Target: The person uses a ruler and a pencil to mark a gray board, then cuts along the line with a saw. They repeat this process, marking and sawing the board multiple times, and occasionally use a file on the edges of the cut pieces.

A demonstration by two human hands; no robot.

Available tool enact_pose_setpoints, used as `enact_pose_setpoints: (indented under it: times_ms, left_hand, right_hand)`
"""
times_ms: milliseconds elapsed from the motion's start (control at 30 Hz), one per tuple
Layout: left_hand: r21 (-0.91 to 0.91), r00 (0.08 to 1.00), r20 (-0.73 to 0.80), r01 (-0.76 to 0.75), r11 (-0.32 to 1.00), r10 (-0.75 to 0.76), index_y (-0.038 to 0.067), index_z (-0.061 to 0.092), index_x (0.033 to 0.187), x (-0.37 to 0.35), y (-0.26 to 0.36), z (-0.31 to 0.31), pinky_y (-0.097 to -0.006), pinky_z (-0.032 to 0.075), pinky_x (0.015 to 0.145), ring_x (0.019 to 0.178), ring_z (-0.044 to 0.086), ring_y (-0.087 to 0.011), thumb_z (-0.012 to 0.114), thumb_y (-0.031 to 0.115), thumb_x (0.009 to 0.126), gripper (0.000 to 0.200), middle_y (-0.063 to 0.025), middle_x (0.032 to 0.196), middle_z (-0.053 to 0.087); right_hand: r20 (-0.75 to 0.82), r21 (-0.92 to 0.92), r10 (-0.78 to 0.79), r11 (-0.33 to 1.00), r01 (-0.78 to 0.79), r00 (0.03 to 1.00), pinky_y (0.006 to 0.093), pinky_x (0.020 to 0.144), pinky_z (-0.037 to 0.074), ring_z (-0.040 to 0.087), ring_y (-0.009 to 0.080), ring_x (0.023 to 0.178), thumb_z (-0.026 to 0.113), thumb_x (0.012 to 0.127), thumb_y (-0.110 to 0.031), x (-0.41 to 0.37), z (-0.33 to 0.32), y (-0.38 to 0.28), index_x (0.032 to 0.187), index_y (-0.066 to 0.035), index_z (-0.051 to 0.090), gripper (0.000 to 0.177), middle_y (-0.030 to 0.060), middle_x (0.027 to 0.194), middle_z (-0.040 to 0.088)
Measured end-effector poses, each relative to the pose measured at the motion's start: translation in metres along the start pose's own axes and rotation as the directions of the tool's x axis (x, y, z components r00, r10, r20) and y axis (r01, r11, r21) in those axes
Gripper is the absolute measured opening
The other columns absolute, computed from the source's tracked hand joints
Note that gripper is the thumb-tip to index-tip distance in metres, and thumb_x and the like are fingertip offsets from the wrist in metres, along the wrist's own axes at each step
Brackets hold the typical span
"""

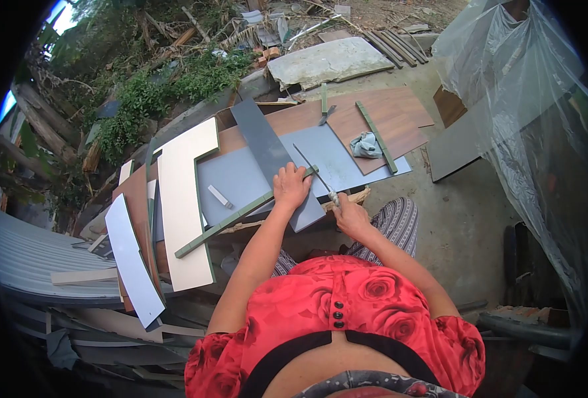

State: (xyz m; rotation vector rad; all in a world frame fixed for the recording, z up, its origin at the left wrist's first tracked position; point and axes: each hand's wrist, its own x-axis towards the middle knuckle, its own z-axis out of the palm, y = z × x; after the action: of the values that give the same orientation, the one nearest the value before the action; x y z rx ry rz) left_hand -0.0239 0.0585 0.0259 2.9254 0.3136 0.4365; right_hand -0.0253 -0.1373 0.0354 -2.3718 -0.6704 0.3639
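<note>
Outdoors, I saw left hand point(291, 186) splayed on grey panel point(266, 147), right hand point(351, 215) grip clenching thin blade point(312, 169) at its edge, bare concrete floor point(466, 219) rightward.

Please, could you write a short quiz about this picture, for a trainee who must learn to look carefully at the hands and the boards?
1. True or false: the left hand presses on the dark grey board.
2. What does the right hand hold? A) a thin tool B) a hammer C) nothing
3. Fill in the colour: the crumpled cloth lies beside a long ____ strip.

Key: 1 true; 2 A; 3 green.
</note>
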Motion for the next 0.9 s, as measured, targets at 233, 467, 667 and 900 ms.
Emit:
enact_pose_setpoints:
  times_ms: [233,467,667,900]
  left_hand:
    - [0.009,1.000,0.013,-0.008,1.000,0.008,0.014,0.060,0.094,0.001,-0.001,0.001,-0.0409,0.041,0.074,0.089,0.051,-0.0255,0.064,0.032,0.077,0.025,-0.0059,0.093,0.050]
    - [-0.003,0.999,0.033,0.013,1.000,-0.013,0.015,0.060,0.093,0.001,0.001,-0.001,-0.0414,0.040,0.076,0.091,0.050,-0.0256,0.063,0.032,0.079,0.022,-0.0059,0.094,0.049]
    - [-0.006,0.999,0.023,0.024,1.000,-0.024,0.014,0.060,0.094,0.002,-0.001,0.000,-0.0409,0.041,0.075,0.090,0.051,-0.0254,0.064,0.032,0.077,0.025,-0.0062,0.094,0.049]
    - [-0.012,0.998,0.055,0.009,1.000,-0.008,0.014,0.060,0.094,0.004,0.001,-0.003,-0.0415,0.041,0.075,0.090,0.051,-0.0259,0.064,0.032,0.077,0.024,-0.0065,0.094,0.049]
  right_hand:
    - [0.082,-0.104,0.008,0.995,0.001,0.997,0.0526,0.068,0.047,0.062,0.0441,0.076,0.046,0.087,-0.016,0.027,0.000,-0.010,0.094,0.006,0.044,0.023,0.0289,0.076,0.061]
    - [0.017,-0.080,-0.042,0.996,0.044,0.999,0.0521,0.065,0.047,0.062,0.0444,0.073,0.046,0.086,-0.016,0.037,0.011,-0.009,0.093,0.005,0.044,0.022,0.0282,0.074,0.061]
    - [0.092,-0.112,0.033,0.993,-0.023,0.995,0.0529,0.065,0.047,0.061,0.0450,0.072,0.050,0.088,-0.021,-0.051,-0.008,0.015,0.098,0.003,0.041,0.027,0.0269,0.072,0.061]
    - [0.076,-0.131,0.000,0.991,0.010,0.997,0.0534,0.068,0.047,0.061,0.0449,0.074,0.047,0.088,-0.020,0.009,0.001,0.002,0.095,0.004,0.044,0.025,0.0267,0.074,0.061]
